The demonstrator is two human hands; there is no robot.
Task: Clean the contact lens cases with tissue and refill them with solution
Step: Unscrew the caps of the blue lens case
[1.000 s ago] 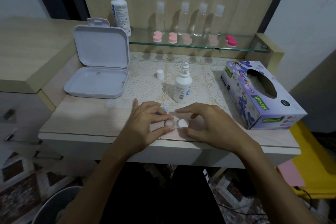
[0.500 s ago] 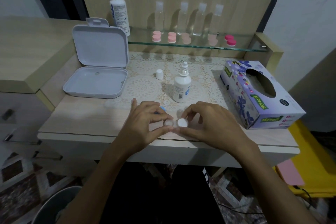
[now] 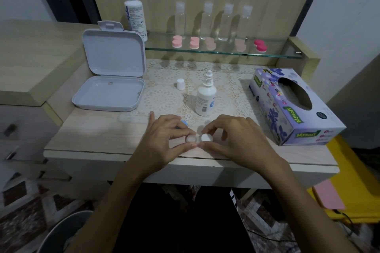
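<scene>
We see both hands meeting near the front edge of the table (image 3: 88, 129), over a white contact lens case (image 3: 197, 138). The left hand (image 3: 164, 139) pinches the case's left well between thumb and curled fingers; the right hand (image 3: 236, 139) pinches a white cap (image 3: 206, 137) on the right well, fingers curled round it. Whether that cap is seated or loose we cannot tell, since the fingers hide its rim. A small blue piece (image 3: 183, 123) peeks out behind the left hand's knuckles.

Just behind the hands stands the small solution bottle (image 3: 205, 98), uncapped, with its white bottle cap (image 3: 180, 84) apart to the left on the lace mat (image 3: 162, 96). To the right, the tissue box (image 3: 292, 104) lies near the right hand, its near corner close to the front edge. To the left, the open grey box (image 3: 109, 94) sits by the table's left edge, its lid upright. Bare tabletop lies between that box and the left hand.

On the glass shelf (image 3: 273, 52) at the back we count 5 pink cases (image 3: 194, 42), 4 clear bottles (image 3: 207, 20) and 1 tall solution bottle (image 3: 134, 10).
</scene>
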